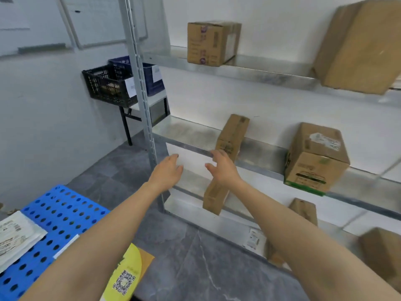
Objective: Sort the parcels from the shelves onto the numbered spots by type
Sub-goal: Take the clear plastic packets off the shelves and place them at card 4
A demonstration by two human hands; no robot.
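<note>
Both hands are on the white flat parcel (pixel 192 162), which stands on edge at the front lip of the middle shelf (pixel 260 153). The right hand (pixel 221 168) pinches its right edge, thumb across the face and fingers curled over the top corner. The left hand (pixel 168 171) lies over its lower left part; whether those fingers wrap the edge cannot be told. For a clean lift, the left hand should probably match the right, thumb in front and fingers behind, and the 2 hands should draw the parcel level toward the body. The narrow carton (pixel 233 135) just behind the right fingers stands on end and looks easy to topple, so the pull should go away from it. The parcel's near face is blank, so its type may have to be read from the far side. Below and left of the grip, a yellow parcel (pixel 128 270) shows a QR code, and a white mailer (pixel 15 235) on the blue perforated board (pixel 65 211) carries print too blurred to read. To the right, a green-banded carton (pixel 314 164) bears a torn, unreadable label. No spot number shows.
</note>
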